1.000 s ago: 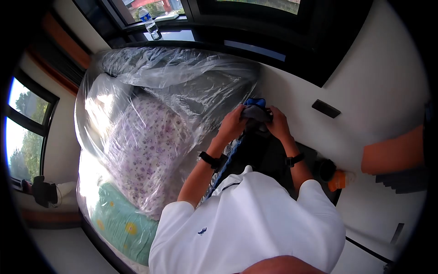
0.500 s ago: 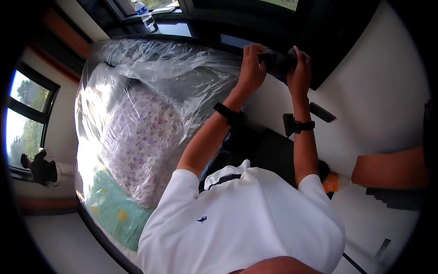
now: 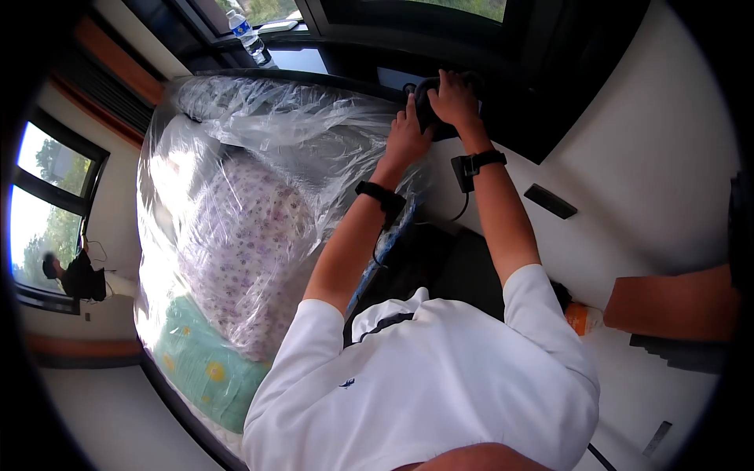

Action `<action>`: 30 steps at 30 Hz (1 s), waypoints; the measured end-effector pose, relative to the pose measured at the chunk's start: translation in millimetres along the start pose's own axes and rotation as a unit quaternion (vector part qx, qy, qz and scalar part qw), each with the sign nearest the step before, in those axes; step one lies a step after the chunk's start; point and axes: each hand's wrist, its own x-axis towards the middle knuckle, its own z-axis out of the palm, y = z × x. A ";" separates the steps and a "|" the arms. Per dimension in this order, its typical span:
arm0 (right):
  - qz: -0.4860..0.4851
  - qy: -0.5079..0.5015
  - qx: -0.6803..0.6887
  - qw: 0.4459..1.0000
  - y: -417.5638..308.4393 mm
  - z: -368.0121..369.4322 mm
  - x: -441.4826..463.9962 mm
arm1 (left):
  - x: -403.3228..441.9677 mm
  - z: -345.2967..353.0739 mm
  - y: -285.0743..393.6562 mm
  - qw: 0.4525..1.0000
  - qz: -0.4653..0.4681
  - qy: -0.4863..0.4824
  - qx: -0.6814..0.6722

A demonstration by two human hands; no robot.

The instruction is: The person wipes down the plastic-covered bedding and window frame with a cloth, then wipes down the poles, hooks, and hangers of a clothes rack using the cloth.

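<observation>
A black, soft-looking object (image 3: pixel 426 104) is between my two hands near the dark ledge by the window; its kind is hard to make out against the dark background. My left hand (image 3: pixel 408 137) grips its near left side, fingers pointing up along it. From the right, my right hand (image 3: pixel 455 102) is closed over it, with the fingertips on top. A small dark loop sticks out at its left end. Beside my left forearm lies a bed (image 3: pixel 236 408) under clear plastic sheeting (image 3: pixel 314 125), which covers a floral purple-and-white bundle (image 3: pixel 243 243) and a green flowered one (image 3: pixel 208 361).
A water bottle (image 3: pixel 248 38) stands on the ledge at the upper left. Another person (image 3: pixel 78 275) is by the left window. A dark flat bar (image 3: pixel 550 201) is on the pale surface at right, and an orange item (image 3: pixel 580 319) lies beside my right side.
Both hands have moved left with the black object, and the right hand has come closer to the left one. The person by the left window has shifted posture.
</observation>
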 end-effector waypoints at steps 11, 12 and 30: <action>0.095 0.046 -0.056 0.993 24.6 -53.1 -30.5 | 18.9 -17.0 64.3 0.996 0.087 0.007 -0.005; 0.058 0.058 -0.050 0.995 17.0 -51.1 -28.3 | 21.0 -22.0 59.7 0.995 0.096 0.033 -0.003; -0.078 -0.298 0.035 0.951 -145.3 77.5 135.0 | 175.4 -138.8 -196.1 0.950 0.047 -0.100 0.292</action>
